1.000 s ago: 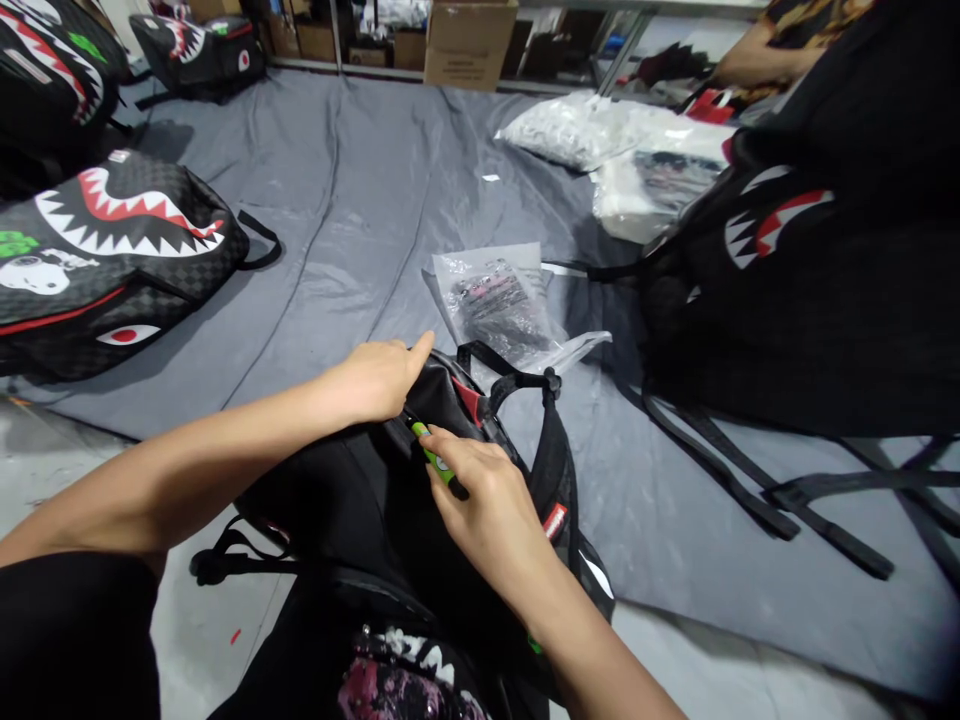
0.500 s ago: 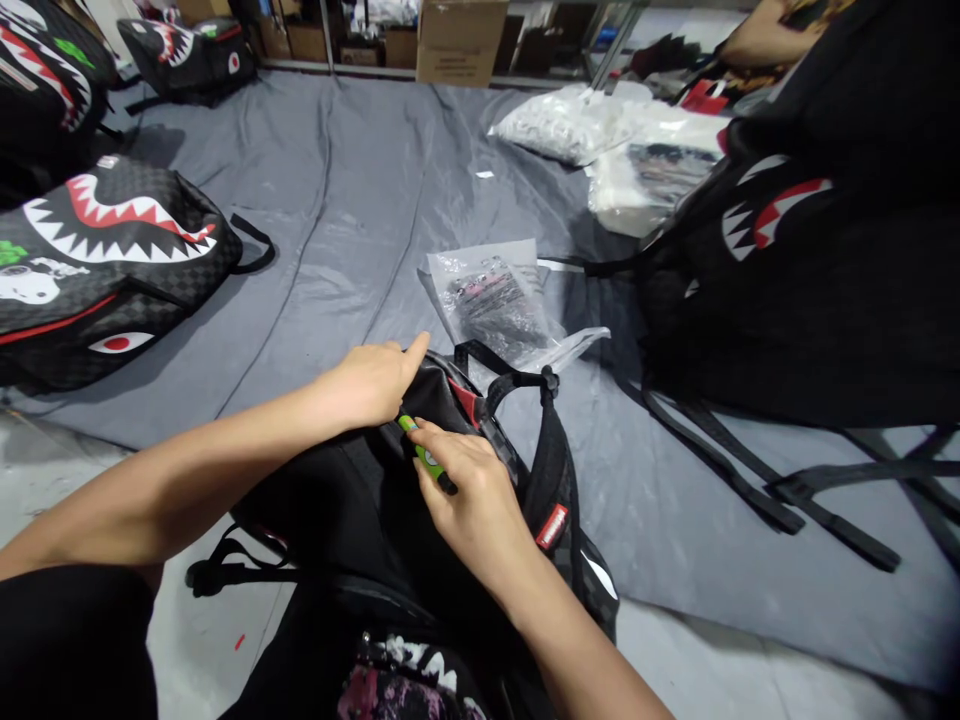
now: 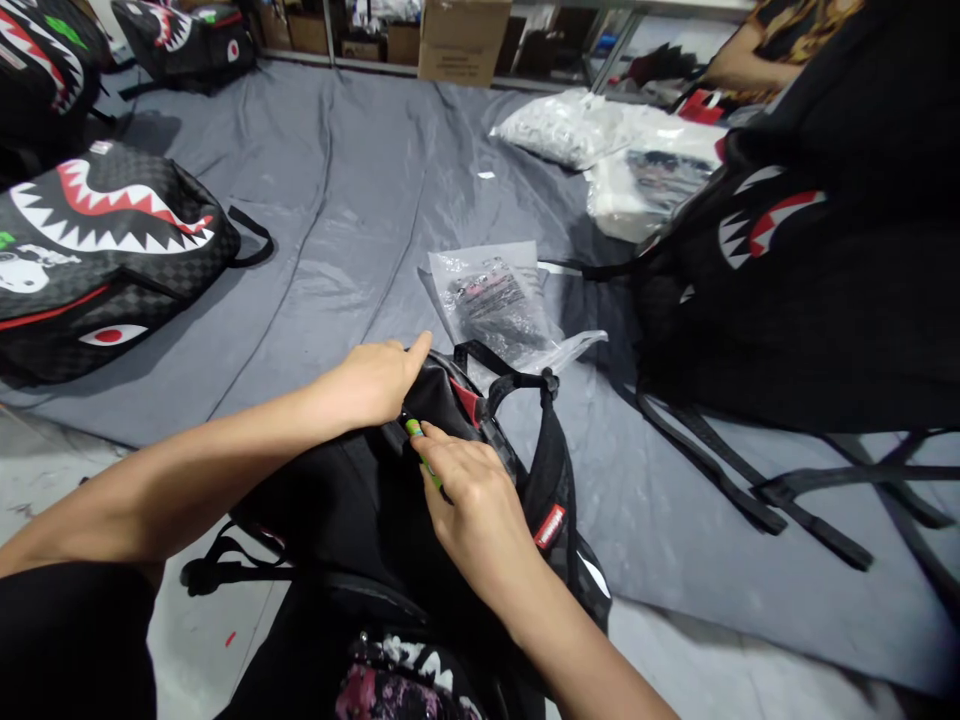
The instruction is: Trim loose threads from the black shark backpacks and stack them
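A black backpack (image 3: 330, 490) lies in front of me, its opening towards the far side. At the upper edge of the opening, my left hand (image 3: 375, 385) is closed on the black fabric, its thumb pointing up and away. My right hand (image 3: 476, 495) grips a slim green stick-shaped tool (image 3: 414, 428), mostly covered by the fingers. The tool's dark tip reaches the fabric just below my left hand; its exact kind is not clear. A padded strap (image 3: 551, 450) with a red label (image 3: 550, 526) runs along the backpack's right side.
A clear plastic bag (image 3: 495, 300) with dark contents lies beyond the backpack on the grey cloth (image 3: 375, 170). A shark-mouth backpack (image 3: 120, 260) is at left, a large black backpack (image 3: 787, 320) at right. White plastic packages (image 3: 585, 130) and another person's arm (image 3: 750, 65) are behind.
My right hand has shifted slightly, and its fingers now cover more of the green tool. My left hand stays at the same spot on the fabric.
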Demonstrator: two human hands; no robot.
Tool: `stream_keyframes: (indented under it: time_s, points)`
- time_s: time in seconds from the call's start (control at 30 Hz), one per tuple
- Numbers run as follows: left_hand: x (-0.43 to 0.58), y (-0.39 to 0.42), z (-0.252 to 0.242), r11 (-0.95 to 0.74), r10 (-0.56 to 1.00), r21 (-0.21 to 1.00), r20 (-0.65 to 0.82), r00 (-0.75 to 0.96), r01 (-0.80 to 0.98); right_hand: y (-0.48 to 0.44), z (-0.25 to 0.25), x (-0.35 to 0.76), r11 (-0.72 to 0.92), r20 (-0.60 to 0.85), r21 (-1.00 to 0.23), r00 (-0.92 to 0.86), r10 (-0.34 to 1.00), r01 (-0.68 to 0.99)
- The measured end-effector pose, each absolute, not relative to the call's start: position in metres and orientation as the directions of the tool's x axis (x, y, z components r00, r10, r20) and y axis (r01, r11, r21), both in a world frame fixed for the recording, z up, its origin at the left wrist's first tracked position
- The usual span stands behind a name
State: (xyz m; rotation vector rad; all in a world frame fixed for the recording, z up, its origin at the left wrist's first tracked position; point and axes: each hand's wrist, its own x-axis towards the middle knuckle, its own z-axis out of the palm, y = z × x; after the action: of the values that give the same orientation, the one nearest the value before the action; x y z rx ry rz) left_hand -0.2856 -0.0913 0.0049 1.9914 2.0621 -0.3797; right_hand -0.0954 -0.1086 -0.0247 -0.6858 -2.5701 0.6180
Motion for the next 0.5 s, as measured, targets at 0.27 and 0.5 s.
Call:
stream_keyframes:
  time_s: [0.27,0.5]
  points:
    - [-0.2843,-0.0919,0.0082,0.039,0.931,-0.002,-0.363,-0.037,0.999,-0.1049,-0.0287,-0.0982,0.78,0.273,-0.524,-0.799,0.535,0.343]
    - [-0.2831,-0.091,0.0116,0.048,0.923,-0.003,-0.382,-0.045,0.999,-0.1034,-0.0241,-0.0999,0.768,0.266,-0.551,-0.804,0.532,0.326]
